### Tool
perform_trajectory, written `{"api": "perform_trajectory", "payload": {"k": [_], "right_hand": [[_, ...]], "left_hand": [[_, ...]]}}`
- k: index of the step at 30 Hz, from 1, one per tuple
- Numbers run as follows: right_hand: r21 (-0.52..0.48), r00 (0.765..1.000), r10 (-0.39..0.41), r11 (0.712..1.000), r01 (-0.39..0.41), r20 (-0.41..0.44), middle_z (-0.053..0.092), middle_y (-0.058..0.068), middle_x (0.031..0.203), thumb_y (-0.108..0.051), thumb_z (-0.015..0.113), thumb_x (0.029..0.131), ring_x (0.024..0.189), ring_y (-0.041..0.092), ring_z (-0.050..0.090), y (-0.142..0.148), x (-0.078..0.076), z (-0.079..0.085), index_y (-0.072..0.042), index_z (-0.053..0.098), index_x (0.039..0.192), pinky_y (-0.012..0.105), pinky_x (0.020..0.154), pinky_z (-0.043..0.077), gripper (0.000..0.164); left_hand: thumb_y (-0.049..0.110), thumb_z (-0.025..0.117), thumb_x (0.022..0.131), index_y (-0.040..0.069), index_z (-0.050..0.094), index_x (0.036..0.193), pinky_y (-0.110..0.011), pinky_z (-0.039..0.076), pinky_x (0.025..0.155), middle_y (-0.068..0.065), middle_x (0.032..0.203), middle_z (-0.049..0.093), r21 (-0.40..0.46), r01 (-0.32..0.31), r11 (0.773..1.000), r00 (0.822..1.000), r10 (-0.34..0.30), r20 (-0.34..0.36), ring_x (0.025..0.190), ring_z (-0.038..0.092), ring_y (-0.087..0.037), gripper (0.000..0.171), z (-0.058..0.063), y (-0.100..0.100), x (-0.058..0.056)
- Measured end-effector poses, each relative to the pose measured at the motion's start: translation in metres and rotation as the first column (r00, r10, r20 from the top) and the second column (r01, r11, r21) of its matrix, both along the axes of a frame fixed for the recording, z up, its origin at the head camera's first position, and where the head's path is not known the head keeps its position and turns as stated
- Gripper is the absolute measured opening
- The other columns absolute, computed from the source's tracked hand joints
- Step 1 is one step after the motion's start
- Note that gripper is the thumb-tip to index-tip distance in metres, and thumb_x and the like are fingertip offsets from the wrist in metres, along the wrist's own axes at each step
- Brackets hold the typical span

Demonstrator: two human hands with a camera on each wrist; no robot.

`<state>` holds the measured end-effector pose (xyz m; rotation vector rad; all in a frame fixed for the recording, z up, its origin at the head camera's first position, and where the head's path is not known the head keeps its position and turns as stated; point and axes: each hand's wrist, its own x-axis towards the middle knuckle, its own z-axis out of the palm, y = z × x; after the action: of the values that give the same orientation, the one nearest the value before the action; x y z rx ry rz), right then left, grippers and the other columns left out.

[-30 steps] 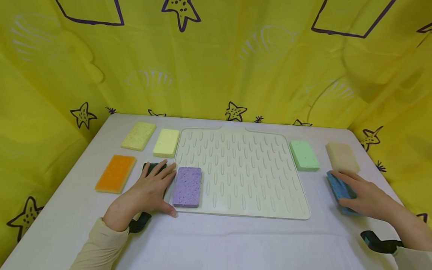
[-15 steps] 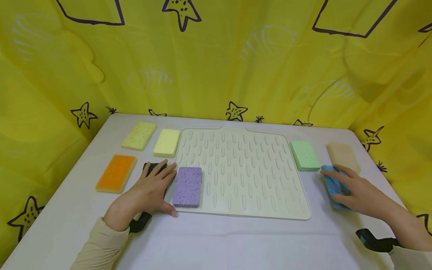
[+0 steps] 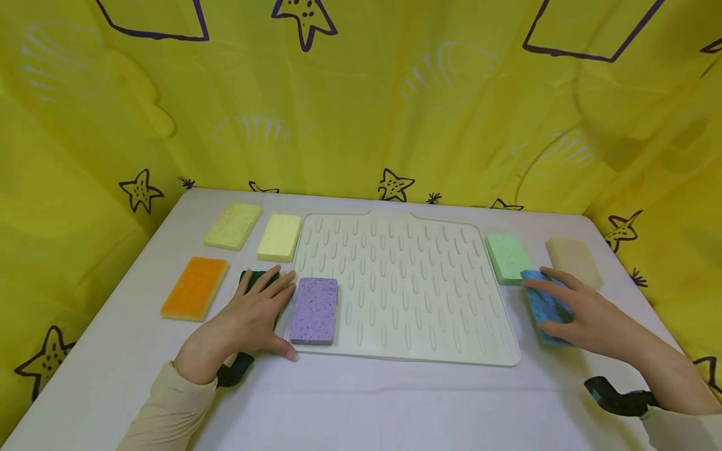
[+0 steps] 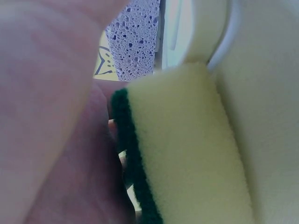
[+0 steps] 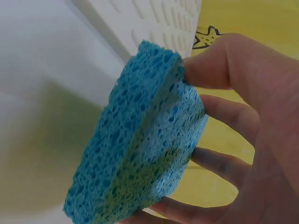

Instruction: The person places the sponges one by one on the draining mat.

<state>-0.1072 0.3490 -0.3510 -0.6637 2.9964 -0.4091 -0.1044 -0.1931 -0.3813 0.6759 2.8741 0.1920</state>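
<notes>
My left hand point(image 3: 254, 316) lies with spread fingers over a dark-green-topped scrub sponge point(image 3: 256, 275), at the left edge of a pale ribbed mat. In the left wrist view that sponge's yellow foam side point(image 4: 187, 140) faces the camera, with the palm beside its green face. A purple sponge point(image 3: 313, 312) sits on the mat's front left corner, just right of the left thumb. Between thumb and fingertips, my right hand point(image 3: 598, 322) holds a blue porous sponge point(image 3: 546, 305) by its edges. The right wrist view shows the blue sponge point(image 5: 131, 135) tilted, its shadow on the white cloth.
The ribbed mat point(image 3: 406, 288) lies mid-table. Left of it are an orange sponge point(image 3: 194, 289) and two yellow ones, a speckled sponge point(image 3: 232, 227) and a paler sponge point(image 3: 279, 238). A mint-green sponge point(image 3: 509, 260) and a beige sponge point(image 3: 574, 262) lie right. Yellow curtain point(image 3: 361, 113) surrounds the table.
My right hand has moved left and slightly away from me with the blue sponge, from in front of the beige sponge toward the mint-green one. The left hand has stayed in place.
</notes>
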Motion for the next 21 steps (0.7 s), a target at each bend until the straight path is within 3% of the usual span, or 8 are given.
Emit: {"api": "perform_trajectory", "payload": {"k": [10, 16, 21], "right_hand": [[-0.017, 0.998, -0.004, 1.000, 0.005, 0.061, 0.032, 0.027, 0.153, -0.037, 0.086, 0.074, 0.119, 0.054, 0.047, -0.013, 0.000, 0.006, -0.022, 0.050, 0.142, 0.062, 0.081, 0.047, 0.078], [-0.040, 0.988, -0.027, 0.999, 0.034, 0.150, 0.010, 0.021, 0.164, -0.051, 0.089, 0.065, 0.130, 0.060, 0.032, -0.021, 0.001, 0.008, -0.026, 0.043, 0.147, 0.073, 0.086, 0.043, 0.097], [-0.067, 0.986, -0.026, 0.997, 0.037, 0.163, 0.000, 0.019, 0.166, -0.049, 0.090, 0.064, 0.132, 0.059, 0.028, -0.027, 0.002, 0.010, -0.025, 0.043, 0.146, 0.074, 0.088, 0.042, 0.097]], "left_hand": [[0.074, 0.079, 0.056, -0.001, 0.044, 0.147, -0.072, 0.008, 0.116, -0.014, 0.162, 0.031, 0.004, 0.000, 1.000, 1.000, 0.000, 0.001, 0.151, 0.018, -0.041, 0.123, 0.000, 0.000, 0.000], [0.073, 0.080, 0.055, -0.001, 0.045, 0.146, -0.072, 0.008, 0.116, -0.014, 0.161, 0.031, 0.002, 0.002, 1.000, 1.000, -0.002, -0.003, 0.151, 0.018, -0.041, 0.123, 0.000, 0.000, 0.000], [0.074, 0.080, 0.055, -0.001, 0.045, 0.146, -0.073, 0.008, 0.115, -0.014, 0.161, 0.032, 0.006, 0.001, 1.000, 1.000, -0.001, -0.008, 0.151, 0.018, -0.041, 0.123, 0.000, 0.000, -0.001]]}}
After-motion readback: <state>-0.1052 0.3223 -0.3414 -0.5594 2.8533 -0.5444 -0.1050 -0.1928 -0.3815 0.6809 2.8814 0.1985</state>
